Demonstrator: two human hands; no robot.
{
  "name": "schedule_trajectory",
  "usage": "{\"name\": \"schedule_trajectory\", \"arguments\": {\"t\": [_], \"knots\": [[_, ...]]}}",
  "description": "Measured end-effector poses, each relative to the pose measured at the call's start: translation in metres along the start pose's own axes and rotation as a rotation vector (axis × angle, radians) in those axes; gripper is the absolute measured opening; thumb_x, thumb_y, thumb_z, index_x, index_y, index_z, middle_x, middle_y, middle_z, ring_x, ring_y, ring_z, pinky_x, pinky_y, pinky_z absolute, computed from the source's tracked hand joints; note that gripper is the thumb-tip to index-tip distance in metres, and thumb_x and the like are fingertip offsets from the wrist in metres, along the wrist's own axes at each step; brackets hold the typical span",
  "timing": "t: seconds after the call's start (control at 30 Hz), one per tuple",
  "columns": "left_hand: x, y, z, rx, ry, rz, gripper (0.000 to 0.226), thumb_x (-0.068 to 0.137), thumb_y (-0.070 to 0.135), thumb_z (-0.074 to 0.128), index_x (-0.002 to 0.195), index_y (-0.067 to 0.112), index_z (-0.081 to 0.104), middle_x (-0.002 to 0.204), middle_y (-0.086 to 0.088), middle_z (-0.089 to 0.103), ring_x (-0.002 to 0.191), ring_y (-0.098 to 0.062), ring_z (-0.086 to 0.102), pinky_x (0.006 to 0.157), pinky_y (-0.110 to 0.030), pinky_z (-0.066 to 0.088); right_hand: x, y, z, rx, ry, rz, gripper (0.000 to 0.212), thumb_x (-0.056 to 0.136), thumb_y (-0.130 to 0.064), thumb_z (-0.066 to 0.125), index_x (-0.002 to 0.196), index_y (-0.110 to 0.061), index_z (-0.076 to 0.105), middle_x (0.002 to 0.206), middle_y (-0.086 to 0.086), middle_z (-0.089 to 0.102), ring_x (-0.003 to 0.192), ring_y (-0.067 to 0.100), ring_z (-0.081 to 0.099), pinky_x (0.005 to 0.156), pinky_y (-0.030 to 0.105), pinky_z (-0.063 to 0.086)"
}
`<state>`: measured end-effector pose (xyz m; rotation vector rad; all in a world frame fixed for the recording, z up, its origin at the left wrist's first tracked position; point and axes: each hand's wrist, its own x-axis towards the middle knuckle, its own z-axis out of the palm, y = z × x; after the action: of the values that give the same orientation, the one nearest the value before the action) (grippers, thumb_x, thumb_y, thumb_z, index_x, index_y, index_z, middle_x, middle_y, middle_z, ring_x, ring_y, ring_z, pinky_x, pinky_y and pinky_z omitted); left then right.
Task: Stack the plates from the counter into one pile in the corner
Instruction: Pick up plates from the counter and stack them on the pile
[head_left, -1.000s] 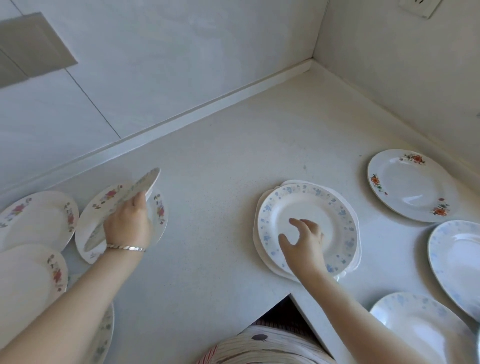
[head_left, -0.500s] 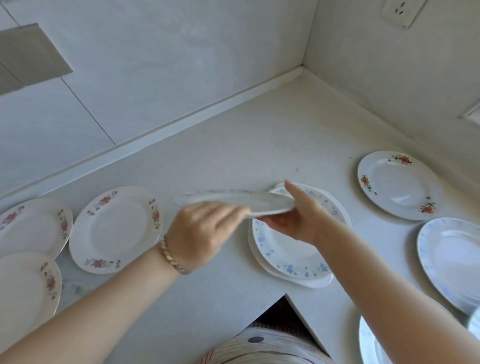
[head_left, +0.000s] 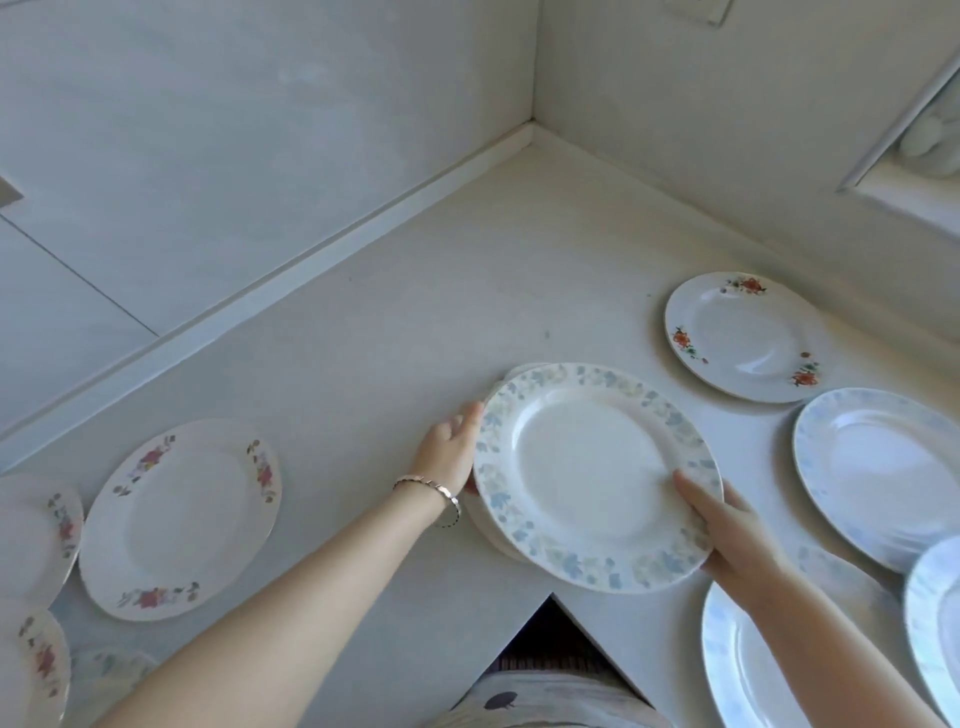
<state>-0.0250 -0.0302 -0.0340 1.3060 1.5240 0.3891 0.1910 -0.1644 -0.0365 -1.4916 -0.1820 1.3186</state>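
A white plate with a pale blue leaf rim (head_left: 592, 467) lies flat over a small pile of plates (head_left: 485, 530) near the counter's inner front edge. My left hand (head_left: 449, 457) grips its left rim. My right hand (head_left: 727, 530) grips its near right rim, thumb on top. Whether the plate rests on the pile or hovers just above it I cannot tell. The counter's corner (head_left: 530, 143) lies farther back. A red-flowered plate (head_left: 176, 519) lies alone at the left, an orange-flowered plate (head_left: 743, 335) at the right.
More flowered plates (head_left: 36, 530) sit at the far left edge, one below another. Several blue-rimmed plates (head_left: 878, 467) lie at the right, one (head_left: 737, 665) under my right forearm. Walls close the counter at the back and right. A window ledge (head_left: 909, 192) juts out at upper right.
My left hand carried a plate from the left side over to the pile. It has turned from edge-on to flat above the pile, and my right hand has taken its right rim.
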Motion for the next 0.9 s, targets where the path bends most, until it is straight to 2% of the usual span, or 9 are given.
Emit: {"name": "schedule_trajectory", "arguments": {"t": [0.03, 0.07, 0.17, 0.27, 0.33, 0.43, 0.57, 0.7, 0.9], "knots": [[0.005, -0.001, 0.007, 0.119, -0.014, 0.025, 0.042, 0.092, 0.040, 0.047, 0.060, 0.013, 0.042, 0.060, -0.004, 0.044, 0.055, -0.018, 0.043, 0.054, -0.029, 0.041, 0.002, 0.000, -0.002, -0.065, 0.021, -0.028, 0.053, 0.063, -0.045, 0.078, 0.103, -0.014, 0.061, 0.078, 0.000, 0.075, 0.067, 0.014, 0.071, 0.056, 0.027, 0.059], [0.009, -0.002, 0.012, 0.235, -0.020, 0.036, 0.045, 0.090, 0.038, 0.050, 0.056, 0.015, 0.033, 0.055, -0.001, 0.037, 0.051, -0.016, 0.035, 0.049, -0.028, 0.031, 0.005, -0.001, -0.003, -0.158, 0.056, -0.065, 0.057, 0.062, -0.046, 0.079, 0.104, -0.012, 0.060, 0.082, 0.004, 0.073, 0.069, 0.018, 0.070, 0.060, 0.030, 0.059], [0.016, -0.009, 0.022, 0.393, -0.037, 0.003, 0.047, 0.089, 0.041, 0.051, 0.057, 0.016, 0.028, 0.056, 0.000, 0.035, 0.052, -0.017, 0.035, 0.049, -0.029, 0.025, 0.017, -0.005, -0.002, -0.494, 0.186, -0.139, 0.029, 0.090, -0.025, 0.057, 0.111, -0.006, 0.048, 0.084, 0.009, 0.061, 0.068, 0.022, 0.057, 0.066, 0.041, 0.052], [0.019, -0.005, 0.021, 0.612, -0.019, 0.026, 0.044, 0.092, 0.047, 0.043, 0.066, 0.011, 0.046, 0.074, -0.014, 0.057, 0.076, -0.033, 0.057, 0.060, -0.031, 0.033, 0.029, -0.002, -0.003, -0.815, 0.192, -0.156, 0.030, 0.090, -0.031, 0.054, 0.108, -0.010, 0.042, 0.079, 0.006, 0.057, 0.064, 0.024, 0.057, 0.055, 0.038, 0.051], [0.022, -0.004, 0.019, 0.797, 0.008, 0.063, 0.052, 0.092, 0.051, 0.038, 0.091, 0.003, 0.058, 0.096, -0.016, 0.066, 0.093, -0.033, 0.062, 0.066, -0.032, 0.038, 0.035, 0.003, -0.001, -0.942, 0.195, -0.142, 0.035, 0.090, -0.036, 0.054, 0.111, -0.011, 0.041, 0.081, 0.005, 0.058, 0.074, 0.029, 0.060, 0.064, 0.041, 0.053], [0.028, -0.007, 0.017, 0.934, -0.013, 0.049, 0.053, 0.093, 0.052, 0.035, 0.101, 0.006, 0.060, 0.105, -0.012, 0.068, 0.098, -0.030, 0.063, 0.069, -0.029, 0.039, 0.041, 0.009, 0.004, -1.052, 0.201, -0.130, 0.047, 0.091, -0.039, 0.050, 0.126, -0.009, 0.040, 0.094, 0.010, 0.061, 0.089, 0.032, 0.059, 0.068, 0.033, 0.044], [0.036, -0.013, 0.013, 1.007, -0.014, 0.085, 0.052, 0.093, 0.052, 0.034, 0.101, 0.007, 0.059, 0.106, -0.011, 0.068, 0.098, -0.030, 0.063, 0.073, -0.031, 0.043, 0.046, 0.014, 0.008, -1.293, 0.196, -0.121, 0.052, 0.093, -0.044, 0.041, 0.130, -0.009, 0.034, 0.102, 0.019, 0.065, 0.093, 0.035, 0.062, 0.064, 0.032, 0.038], [0.040, -0.021, 0.015, 1.023, -0.015, 0.108, 0.050, 0.094, 0.051, 0.036, 0.100, 0.007, 0.059, 0.105, -0.011, 0.068, 0.097, -0.030, 0.063, 0.068, -0.028, 0.036, 0.051, 0.016, 0.009, -1.432, 0.226, -0.135, 0.055, 0.094, -0.048, 0.035, 0.135, -0.011, 0.027, 0.100, 0.018, 0.066, 0.092, 0.034, 0.064, 0.065, 0.032, 0.038], [0.039, -0.029, 0.019, 0.883, 0.083, 0.154, 0.034, 0.096, 0.042, 0.037, 0.092, 0.011, 0.051, 0.101, -0.013, 0.066, 0.094, -0.033, 0.062, 0.066, -0.030, 0.036, 0.065, 0.018, 0.001, -1.460, 0.255, -0.172, 0.058, 0.091, -0.052, 0.037, 0.136, -0.016, 0.032, 0.102, 0.011, 0.067, 0.091, 0.030, 0.064, 0.068, 0.033, 0.046]]}}
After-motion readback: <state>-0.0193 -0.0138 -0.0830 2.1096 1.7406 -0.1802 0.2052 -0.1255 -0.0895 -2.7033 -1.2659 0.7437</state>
